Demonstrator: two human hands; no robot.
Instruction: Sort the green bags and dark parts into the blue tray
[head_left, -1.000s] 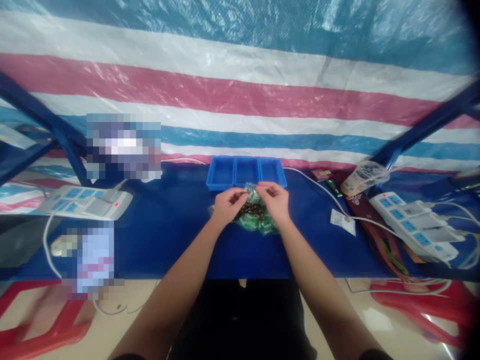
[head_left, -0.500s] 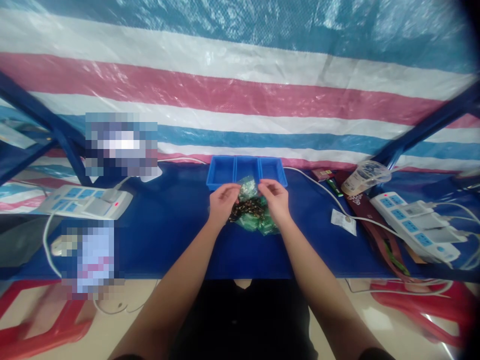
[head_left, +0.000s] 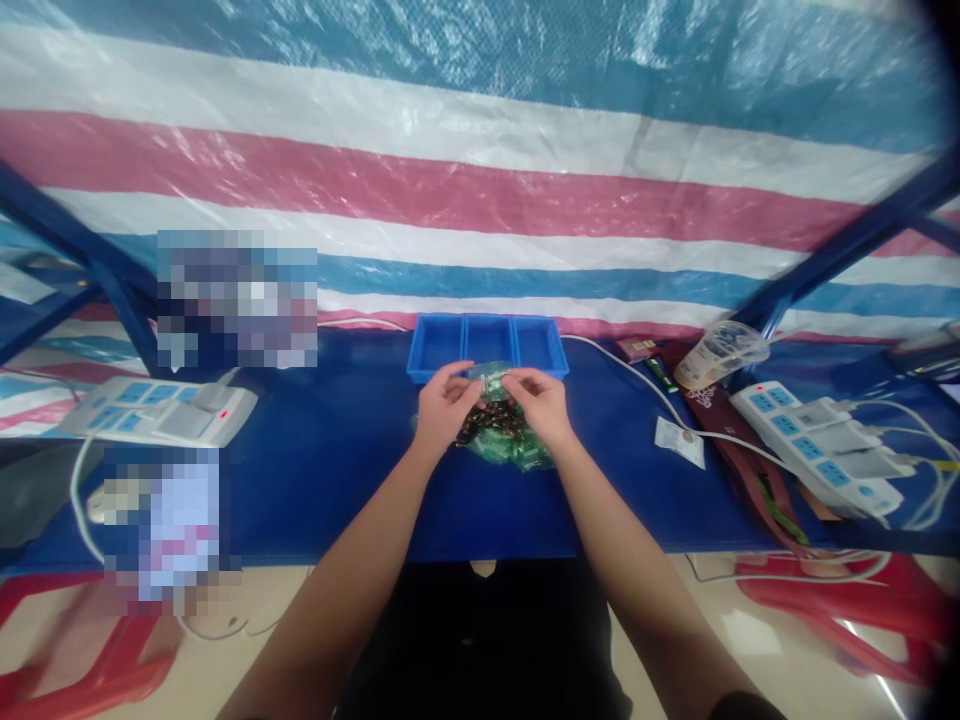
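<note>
Between my two hands is a small clear plastic bag (head_left: 491, 378) with a greenish tint; bits inside it are too small to name. My left hand (head_left: 444, 402) is closed on the bag's left edge, thumb against fingers. On the right side my right hand (head_left: 541, 402) pinches the same bag. Just below lies a heap of small dark, brassy pieces (head_left: 491, 425), on and beside crumpled green plastic bags (head_left: 506, 447). Directly behind my hands stands a blue tray with three compartments (head_left: 489, 345).
Power strips lie at left (head_left: 172, 410) and right (head_left: 814, 445), with white cables. A plastic cup (head_left: 720, 355) leans at the right over a brown bag (head_left: 724, 430). A small white packet (head_left: 680, 442) lies nearby. Striped sheeting (head_left: 480, 190) hangs behind the blue table (head_left: 330, 470).
The fingers of both my hands have moved closer together on the small bag, my right hand shifting left. The whole view has shifted slightly.
</note>
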